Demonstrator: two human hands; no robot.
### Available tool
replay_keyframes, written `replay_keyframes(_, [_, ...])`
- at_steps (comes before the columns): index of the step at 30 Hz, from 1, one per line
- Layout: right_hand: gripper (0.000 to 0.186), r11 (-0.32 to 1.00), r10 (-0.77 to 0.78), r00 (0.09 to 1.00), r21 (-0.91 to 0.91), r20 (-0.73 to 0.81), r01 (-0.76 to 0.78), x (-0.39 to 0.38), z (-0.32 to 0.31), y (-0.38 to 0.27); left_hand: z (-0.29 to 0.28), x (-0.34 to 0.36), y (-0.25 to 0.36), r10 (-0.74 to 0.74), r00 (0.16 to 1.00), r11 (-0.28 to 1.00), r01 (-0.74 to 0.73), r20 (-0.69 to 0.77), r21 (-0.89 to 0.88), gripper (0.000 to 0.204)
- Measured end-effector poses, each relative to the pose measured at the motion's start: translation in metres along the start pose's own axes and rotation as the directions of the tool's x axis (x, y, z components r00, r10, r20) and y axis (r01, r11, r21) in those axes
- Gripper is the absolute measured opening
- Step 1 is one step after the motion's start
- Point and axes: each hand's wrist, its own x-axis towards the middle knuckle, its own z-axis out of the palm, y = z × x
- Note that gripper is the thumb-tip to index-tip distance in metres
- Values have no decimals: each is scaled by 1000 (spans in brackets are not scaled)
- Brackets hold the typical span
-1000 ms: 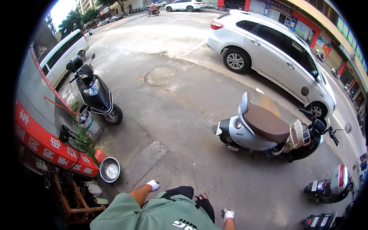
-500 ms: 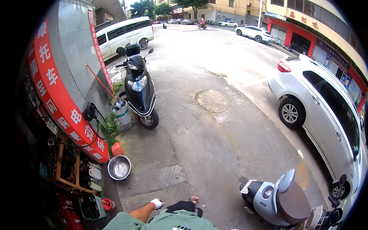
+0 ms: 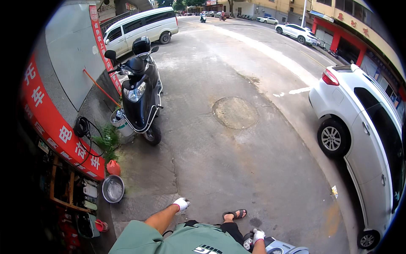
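Note:
My left hand [image 3: 182,204], in a white glove with a darker fingertip area, hangs out in front of my body over the pavement. Its fingers look loosely curled, and nothing shows in them. Low in the view, my right hand [image 3: 258,235], also in a white glove, is beside the front of a light grey scooter [image 3: 284,247]. Whether it touches the scooter or holds anything there is hard to make out; its fingers are small and partly hidden. Most of that scooter lies below the lower edge of the picture.
A black scooter [image 3: 137,95] stands ahead on the left, beside a bucket [image 3: 122,125]. Nearer are a metal basin [image 3: 113,189], an orange-red bag [image 3: 113,167] and a shelf with bottles [image 3: 90,190]. A white car [image 3: 359,114] is parked on the right; a manhole cover [image 3: 235,112] lies ahead.
My view has shifted, and the grey scooter has moved down toward the lower edge, close to my body. My left hand reaches farther forward. My right hand has come into view.

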Motion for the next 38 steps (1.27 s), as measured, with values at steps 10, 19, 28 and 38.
replay_keyframes(10, [8,989,65,988,144,-143,-44,165,-147,-210,119,124,236,-114,983,992,105,140,70,38])
replay_keyframes(19, [23,916,58,889,378,-454,133,240,-266,-242,282,331,529,-89,928,834,-129,362,537,34])
replay_keyframes(28, [17,544,627,607,832,-488,107,153,-311,-236,592,454,1014,338,747,499,-658,572,564,17])
replay_keyframes(38, [24,212,801,523,955,-291,207,217,-362,-176,1047,153,1170,424,332,484,-869,843,98,24])
